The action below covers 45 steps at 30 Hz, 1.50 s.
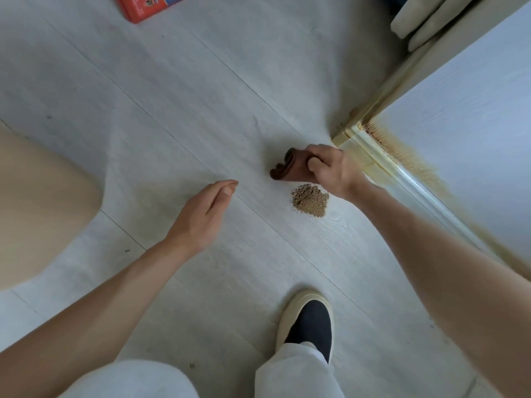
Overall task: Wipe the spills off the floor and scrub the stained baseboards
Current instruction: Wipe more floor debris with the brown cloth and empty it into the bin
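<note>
A small heap of brown powder lies on the pale wood-grain floor. Just beyond the heap, my right hand grips a folded brown cloth that touches the floor. My left hand hovers to the left of the heap with straight, relaxed fingers and holds nothing. A cream baseboard runs along the right, with brown-yellow stains at the foot of the white wall above it.
A red box lies on the floor at the top left. A beige rounded object sits at the left edge. Beige curtain folds hang at the top right. My shoe stands below the heap.
</note>
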### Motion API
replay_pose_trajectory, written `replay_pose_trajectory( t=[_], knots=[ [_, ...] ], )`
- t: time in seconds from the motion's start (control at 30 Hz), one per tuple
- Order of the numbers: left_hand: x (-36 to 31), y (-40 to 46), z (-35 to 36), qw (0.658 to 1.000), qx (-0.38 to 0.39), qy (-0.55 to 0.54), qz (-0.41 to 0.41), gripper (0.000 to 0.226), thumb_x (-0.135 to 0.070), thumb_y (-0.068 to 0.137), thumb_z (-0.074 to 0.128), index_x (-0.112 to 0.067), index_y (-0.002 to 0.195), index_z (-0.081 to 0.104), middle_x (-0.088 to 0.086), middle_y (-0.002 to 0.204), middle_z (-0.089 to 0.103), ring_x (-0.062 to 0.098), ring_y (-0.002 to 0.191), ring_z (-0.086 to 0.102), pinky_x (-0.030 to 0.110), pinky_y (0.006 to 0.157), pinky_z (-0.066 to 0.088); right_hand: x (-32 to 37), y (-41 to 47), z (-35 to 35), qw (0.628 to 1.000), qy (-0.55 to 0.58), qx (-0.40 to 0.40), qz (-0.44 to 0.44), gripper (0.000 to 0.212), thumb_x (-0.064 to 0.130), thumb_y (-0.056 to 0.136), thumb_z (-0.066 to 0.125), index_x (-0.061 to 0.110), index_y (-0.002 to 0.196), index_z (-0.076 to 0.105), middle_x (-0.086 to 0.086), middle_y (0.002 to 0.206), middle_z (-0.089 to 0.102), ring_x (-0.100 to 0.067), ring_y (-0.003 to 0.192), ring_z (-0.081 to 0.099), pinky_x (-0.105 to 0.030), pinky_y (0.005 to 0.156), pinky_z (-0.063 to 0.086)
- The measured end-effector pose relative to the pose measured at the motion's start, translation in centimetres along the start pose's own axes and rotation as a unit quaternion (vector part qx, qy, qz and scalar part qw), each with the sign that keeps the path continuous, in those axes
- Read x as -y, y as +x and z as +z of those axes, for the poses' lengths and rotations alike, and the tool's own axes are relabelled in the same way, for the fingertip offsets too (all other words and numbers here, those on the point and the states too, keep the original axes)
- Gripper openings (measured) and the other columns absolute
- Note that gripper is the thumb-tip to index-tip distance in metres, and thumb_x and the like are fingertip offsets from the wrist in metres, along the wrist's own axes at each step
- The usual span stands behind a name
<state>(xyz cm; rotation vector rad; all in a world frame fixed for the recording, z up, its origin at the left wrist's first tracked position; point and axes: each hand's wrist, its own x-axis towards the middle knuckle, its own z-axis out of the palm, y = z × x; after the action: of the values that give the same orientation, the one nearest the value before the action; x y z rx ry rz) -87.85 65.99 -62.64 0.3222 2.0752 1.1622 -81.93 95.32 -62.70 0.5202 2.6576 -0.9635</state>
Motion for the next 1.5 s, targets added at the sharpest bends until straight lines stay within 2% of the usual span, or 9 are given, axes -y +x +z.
replay_pose_trajectory(
  t=[0.1,0.27,0.37,0.5,0.67,0.87,1.0,1.27,1.5],
  knots=[
    [0.0,0.3,0.4,1.000,0.015,0.005,0.003,0.035,-0.031,0.112,0.039,-0.023,0.139,0.060,-0.014,0.135,0.064,-0.018,0.121,0.052,-0.001,0.097,0.034,-1.5,-1.0,-1.1,0.994,0.001,-0.107,0.025,0.017,0.027,0.092,0.038,0.024,0.090,0.055,-0.001,0.082,0.061,-0.023,0.074,0.058,-0.033,0.060,0.042],
    [-0.4,0.6,0.7,1.000,0.017,0.021,0.002,0.035,-0.031,0.112,0.039,-0.022,0.138,0.061,-0.013,0.133,0.065,-0.023,0.115,0.052,-0.002,0.094,0.035,-2.7,-3.1,0.7,0.988,-0.029,-0.068,0.132,0.029,0.039,0.089,0.032,0.024,0.101,0.054,-0.006,0.093,0.062,-0.027,0.078,0.058,-0.038,0.065,0.049],
    [-1.0,0.7,1.3,0.999,0.027,0.027,0.006,0.036,-0.031,0.112,0.039,-0.021,0.139,0.061,-0.012,0.133,0.064,-0.011,0.121,0.056,-0.001,0.096,0.034,-1.6,-4.6,1.5,0.981,0.031,-0.067,0.179,0.034,0.039,0.087,0.032,0.022,0.100,0.058,-0.008,0.089,0.064,-0.032,0.080,0.061,-0.040,0.069,0.051],
    [-1.7,0.4,2.3,0.999,0.034,0.017,0.010,0.035,-0.032,0.112,0.039,-0.024,0.138,0.061,-0.014,0.133,0.064,-0.006,0.124,0.056,0.005,0.102,0.037,-1.5,-6.9,0.2,0.943,0.202,-0.136,0.229,0.027,0.021,0.097,0.042,0.022,0.112,0.064,-0.010,0.085,0.068,-0.032,0.066,0.067,-0.039,0.051,0.054],
    [-1.5,-0.1,3.0,0.999,0.035,0.000,0.014,0.035,-0.033,0.112,0.039,-0.025,0.137,0.061,-0.014,0.131,0.065,-0.020,0.117,0.053,-0.002,0.094,0.035,-4.7,-12.5,-1.8,0.879,0.246,-0.235,0.333,0.020,0.022,0.092,0.048,0.021,0.101,0.066,-0.006,0.089,0.066,-0.025,0.079,0.060,-0.040,0.069,0.052],
    [-1.5,-0.6,3.0,0.999,0.032,-0.020,0.009,0.033,-0.037,0.111,0.039,-0.031,0.134,0.061,-0.014,0.130,0.066,-0.004,0.124,0.058,0.012,0.103,0.039,-3.1,-12.5,2.5,0.843,0.282,-0.230,0.396,0.017,0.029,0.088,0.051,0.025,0.098,0.063,-0.009,0.097,0.065,-0.033,0.091,0.063,-0.060,0.085,0.058],
    [-1.7,-1.1,2.3,0.999,0.028,-0.016,0.007,0.035,-0.039,0.111,0.037,-0.031,0.136,0.061,-0.015,0.128,0.066,-0.005,0.123,0.058,0.014,0.103,0.040,-0.2,-9.0,4.1,0.847,0.317,-0.230,0.359,0.012,0.032,0.087,0.054,0.027,0.095,0.061,-0.003,0.094,0.065,-0.031,0.090,0.067,-0.058,0.077,0.061],
    [-1.7,-1.6,0.8,1.000,-0.002,-0.023,0.007,0.037,-0.037,0.112,0.036,-0.027,0.138,0.060,-0.011,0.128,0.066,0.001,0.124,0.059,0.023,0.107,0.042,1.4,-8.0,4.0,0.888,0.281,-0.194,0.307,0.053,0.035,0.090,0.074,0.019,0.138,0.057,-0.001,0.112,0.067,-0.021,0.078,0.074,-0.032,0.059,0.063],
    [-2.1,-2.3,0.9,1.000,0.011,-0.020,0.010,0.038,-0.038,0.112,0.036,-0.026,0.140,0.058,-0.010,0.138,0.063,0.004,0.130,0.056,0.027,0.113,0.041,1.3,-7.8,5.3,0.928,0.199,-0.166,0.267,0.058,0.030,0.088,0.077,0.022,0.141,0.055,0.000,0.099,0.065,-0.023,0.086,0.071,-0.043,0.073,0.064]
  ],
)
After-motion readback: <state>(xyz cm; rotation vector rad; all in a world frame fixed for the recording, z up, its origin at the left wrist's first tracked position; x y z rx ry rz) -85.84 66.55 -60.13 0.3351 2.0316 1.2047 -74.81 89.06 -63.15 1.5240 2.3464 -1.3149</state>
